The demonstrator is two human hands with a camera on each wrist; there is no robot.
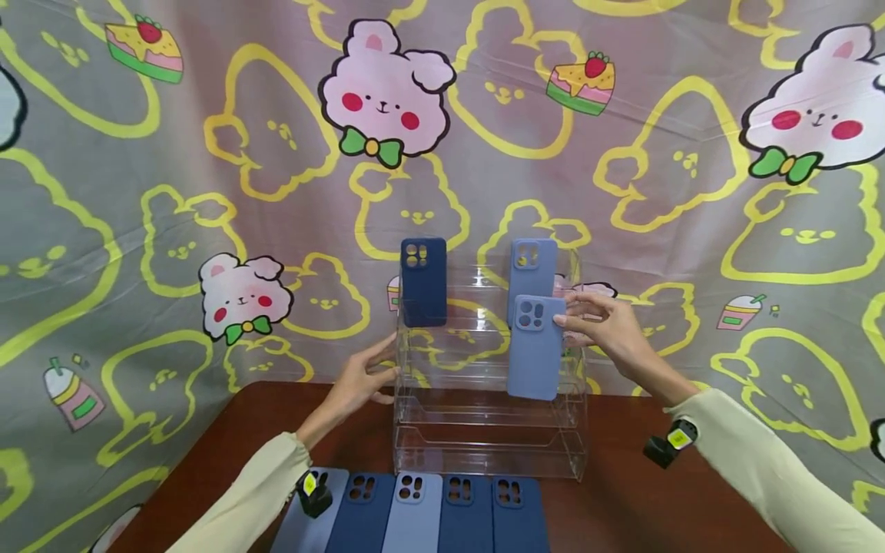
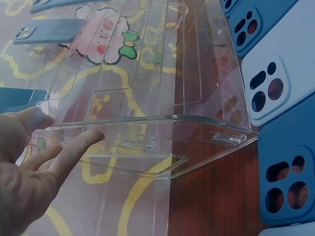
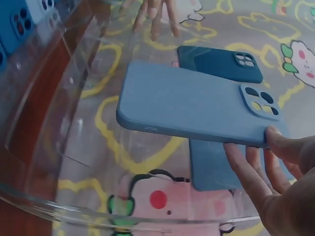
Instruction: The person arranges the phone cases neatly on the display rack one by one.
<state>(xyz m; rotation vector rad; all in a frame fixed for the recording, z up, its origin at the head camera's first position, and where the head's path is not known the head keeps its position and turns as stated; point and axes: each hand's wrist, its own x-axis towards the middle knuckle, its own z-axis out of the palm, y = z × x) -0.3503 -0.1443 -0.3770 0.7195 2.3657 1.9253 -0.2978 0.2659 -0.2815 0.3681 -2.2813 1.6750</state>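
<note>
Phone cases, total: eight in the head view, four light blue and four dark blue.
Case in hand: one, the held light blue case (image 1: pixel 535 357), upright in front of the rack's right part, overlapping the lower portion of the light case behind it; its camera cutout has four openings.
Right hand (image 1: pixel 608 326): pinching the held case by its right edge near the top, thumb on the back face, fingers along the side.
Left hand (image 1: pixel 359 382): fingers spread and loosely bent at the rack's left side, holding no case; whether the fingertips press on the plastic I cannot tell.
Rack: one clear stepped rack (image 1: pixel 484 463), standing on the tabletop, with several tiers one above another.
In the rack: two cases at the upper level, a dark blue case (image 1: pixel 425 296) at left and a light blue case (image 1: pixel 532 280) at right, well apart, both upright.
Row on the tabletop (image 1: pixel 643 507): five cases lying side by side before the rack; from left, light, dark, light, dark, dark.
Wrist cameras: two, one on the left wrist (image 1: pixel 316 495), one on the right.
Backdrop: one patterned cloth (image 1: pixel 484 184) with bunny heads and two cake slices.
</note>
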